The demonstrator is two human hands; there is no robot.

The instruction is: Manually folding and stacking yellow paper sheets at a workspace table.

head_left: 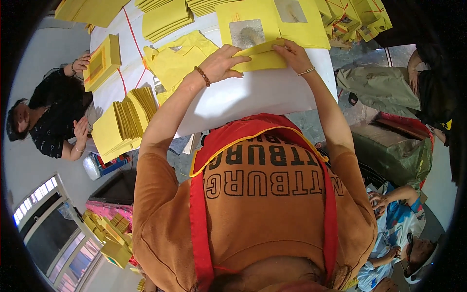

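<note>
A folded yellow paper sheet (265,57) lies at the near side of the white table between my two hands. My left hand (221,63), with a beaded bracelet, rests at its left end, fingers stretched and the thumb apart. At the other end, my right hand (295,56) has its fingers closed on the folded edge. Just beyond are flat yellow sheets, one with a silver-grey square (247,33) on it and another with a similar square (291,10). Crumpled-looking yellow paper (177,58) lies left of my left hand.
The white-covered table (248,100) carries stacks of yellow paper (166,20) and standing yellow bundles (127,114). At left, a person's hand (81,62) touches a yellow packet (102,63). Tied yellow bundles (352,17) lie far right. Other people sit right, near a covered box (389,148).
</note>
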